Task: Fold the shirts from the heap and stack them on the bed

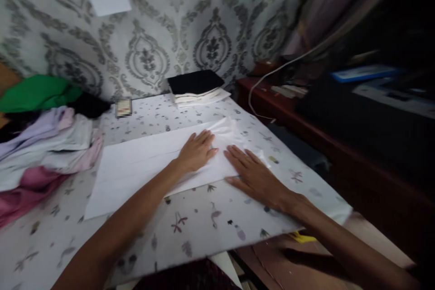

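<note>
A long piece of white cloth (136, 158) lies across the patterned table, flat on the left and wrinkled at its right end. My left hand (197, 150) rests palm down on its middle-right part, fingers stretched out. Just to the right, my right hand (253, 174) lies flat on the wrinkled end, with its fingers spread. Neither hand grips the cloth; both press on it from above. Exactly what kind of item the white cloth is cannot be made out.
Behind stands a folded stack with a black piece (195, 82) on top. Heaped clothes (50, 140) lie at the left, near a small blurred box (123, 107). The floral tablecloth (210, 229) ends at the near edge. At right are a dark red cabinet (265, 99) and white cable (288, 62).
</note>
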Demonstrator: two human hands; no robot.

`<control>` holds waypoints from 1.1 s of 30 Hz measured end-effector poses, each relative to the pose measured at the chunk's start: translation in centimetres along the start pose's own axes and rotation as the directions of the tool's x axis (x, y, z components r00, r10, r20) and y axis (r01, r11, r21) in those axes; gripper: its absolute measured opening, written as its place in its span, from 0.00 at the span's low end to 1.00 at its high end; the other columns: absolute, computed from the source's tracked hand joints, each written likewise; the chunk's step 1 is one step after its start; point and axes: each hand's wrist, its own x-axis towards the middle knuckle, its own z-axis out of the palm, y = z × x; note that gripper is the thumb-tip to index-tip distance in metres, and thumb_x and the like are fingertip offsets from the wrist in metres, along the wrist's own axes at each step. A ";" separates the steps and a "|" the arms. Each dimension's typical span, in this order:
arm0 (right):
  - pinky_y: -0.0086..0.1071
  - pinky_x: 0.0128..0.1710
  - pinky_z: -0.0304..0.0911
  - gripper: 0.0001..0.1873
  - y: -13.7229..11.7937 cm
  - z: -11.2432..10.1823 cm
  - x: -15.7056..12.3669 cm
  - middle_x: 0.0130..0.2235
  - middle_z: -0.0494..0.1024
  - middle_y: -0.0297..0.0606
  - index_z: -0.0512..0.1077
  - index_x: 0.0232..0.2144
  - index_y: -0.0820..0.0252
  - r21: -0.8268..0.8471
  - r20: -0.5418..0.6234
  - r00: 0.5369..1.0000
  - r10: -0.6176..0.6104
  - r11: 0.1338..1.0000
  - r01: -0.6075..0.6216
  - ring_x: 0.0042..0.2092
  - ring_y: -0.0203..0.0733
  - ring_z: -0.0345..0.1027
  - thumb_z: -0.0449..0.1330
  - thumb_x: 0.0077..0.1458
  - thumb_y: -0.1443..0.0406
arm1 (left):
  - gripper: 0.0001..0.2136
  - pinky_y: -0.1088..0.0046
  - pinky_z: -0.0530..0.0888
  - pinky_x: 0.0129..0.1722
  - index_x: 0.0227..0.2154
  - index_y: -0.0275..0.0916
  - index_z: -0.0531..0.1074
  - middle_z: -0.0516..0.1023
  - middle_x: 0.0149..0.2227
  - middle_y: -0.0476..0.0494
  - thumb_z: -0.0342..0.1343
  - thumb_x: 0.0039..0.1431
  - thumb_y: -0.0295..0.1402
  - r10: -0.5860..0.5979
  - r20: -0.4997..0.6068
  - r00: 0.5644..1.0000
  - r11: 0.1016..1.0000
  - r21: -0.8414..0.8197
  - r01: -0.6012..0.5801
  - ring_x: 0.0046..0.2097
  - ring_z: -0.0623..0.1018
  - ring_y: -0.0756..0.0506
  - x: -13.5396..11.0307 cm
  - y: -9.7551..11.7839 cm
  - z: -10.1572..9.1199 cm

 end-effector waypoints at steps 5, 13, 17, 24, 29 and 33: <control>0.57 0.69 0.45 0.38 0.7 0.1 0.2 0.72 0.50 0.42 0.45 0.72 0.51 0.022 0.017 1.000 -0.017 1.000 0.017 0.72 0.53 0.42 0.46 0.66 0.47 | 0.31 0.57 0.43 0.72 0.71 0.36 0.47 0.41 0.74 0.42 0.33 0.72 0.47 -0.031 0.059 0.998 0.997 -0.069 0.035 0.74 0.41 0.44 -4.0 -2.5 -2.5; 0.59 0.66 0.55 0.32 -5.1 0.1 4.2 0.70 0.57 0.47 0.61 0.66 0.55 0.100 -0.062 0.990 -0.125 0.986 0.131 0.70 0.59 0.51 0.49 0.66 0.49 | 0.26 0.61 0.53 0.69 0.66 0.34 0.56 0.57 0.70 0.35 0.38 0.70 0.38 -0.497 -0.168 0.851 0.867 -0.046 0.497 0.71 0.56 0.43 -14.7 -16.5 -5.7; 0.52 0.57 0.67 0.20 -15.3 0.5 8.7 0.60 0.70 0.51 0.71 0.56 0.60 0.198 0.026 0.925 -0.380 0.908 0.368 0.60 0.55 0.65 0.54 0.66 0.60 | 0.24 0.64 0.62 0.64 0.61 0.26 0.63 0.69 0.63 0.28 0.44 0.64 0.31 -0.610 -0.176 0.773 0.787 -0.020 0.616 0.64 0.69 0.40 -17.4 -21.2 -6.7; 0.44 0.44 0.71 0.15 -28.8 2.6 14.8 0.46 0.75 0.51 0.74 0.45 0.67 0.134 0.162 0.827 -0.538 0.843 0.522 0.50 0.55 0.67 0.60 0.61 0.60 | 0.18 0.64 0.69 0.56 0.48 0.34 0.73 0.77 0.51 0.35 0.55 0.55 0.33 -0.628 -0.153 0.763 0.772 0.006 0.636 0.54 0.76 0.38 -17.8 -23.5 -7.2; 0.43 0.39 0.71 0.14 -30.6 3.7 15.0 0.45 0.75 0.53 0.73 0.45 0.68 0.091 0.148 0.848 -0.510 0.860 0.501 0.48 0.55 0.68 0.56 0.64 0.63 | 0.13 0.65 0.73 0.47 0.40 0.37 0.75 0.80 0.42 0.39 0.58 0.52 0.35 -0.634 -0.129 0.763 0.771 -0.024 0.637 0.46 0.79 0.38 -17.8 -24.7 -7.6; 0.45 0.45 0.70 0.20 -29.0 3.7 15.7 0.46 0.77 0.50 0.73 0.47 0.64 0.310 0.112 0.887 -0.448 0.864 0.397 0.50 0.53 0.70 0.57 0.63 0.53 | 0.19 0.60 0.72 0.51 0.48 0.33 0.72 0.77 0.48 0.33 0.57 0.54 0.36 -0.609 -0.191 0.770 0.789 -0.047 0.613 0.51 0.77 0.35 -18.2 -24.0 -6.9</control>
